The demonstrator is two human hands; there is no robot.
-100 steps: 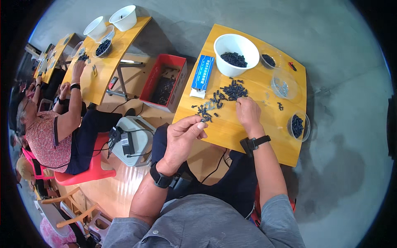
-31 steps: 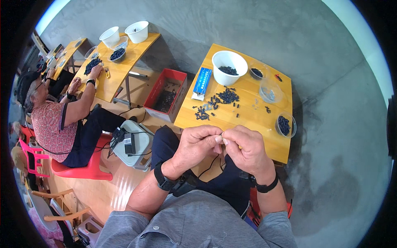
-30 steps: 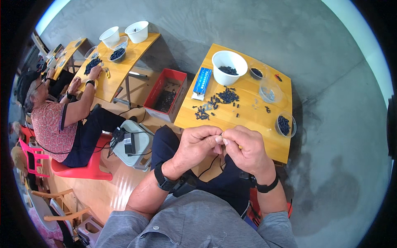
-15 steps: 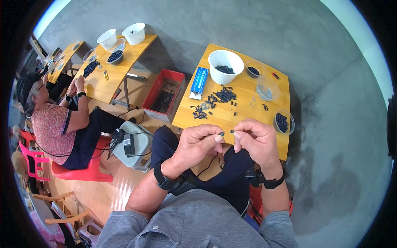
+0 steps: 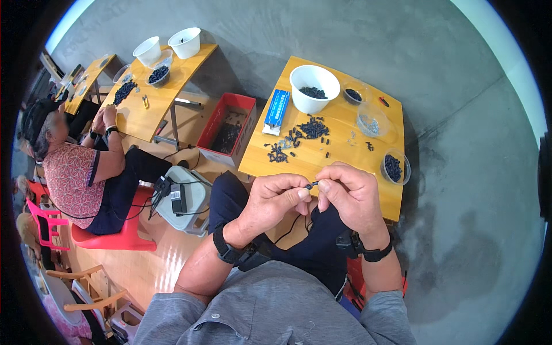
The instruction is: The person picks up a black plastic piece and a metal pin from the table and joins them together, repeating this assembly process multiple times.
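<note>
Above the near edge of the wooden table (image 5: 345, 150), my left hand (image 5: 275, 201) pinches a small black part (image 5: 309, 186) between thumb and forefinger. My right hand (image 5: 352, 194) is closed in a pinch too, on another small dark piece that meets the first one. The fingertips cover most of both pieces, so their exact kind cannot be made out. Beyond my hands, a loose pile of small black parts (image 5: 313, 127) lies on the tabletop, with several more scattered toward its left edge (image 5: 277, 154).
At the table's back stand a white tub (image 5: 299, 73) and a blue box (image 5: 277, 109). Clear bowls (image 5: 406, 168) with small parts line the right side. A red bin (image 5: 205, 122) sits on the floor left. Another person (image 5: 77, 172) works at a neighbouring table.
My right hand has moved slightly left toward my left hand. The two small pieces, apart before, now touch end to end.
</note>
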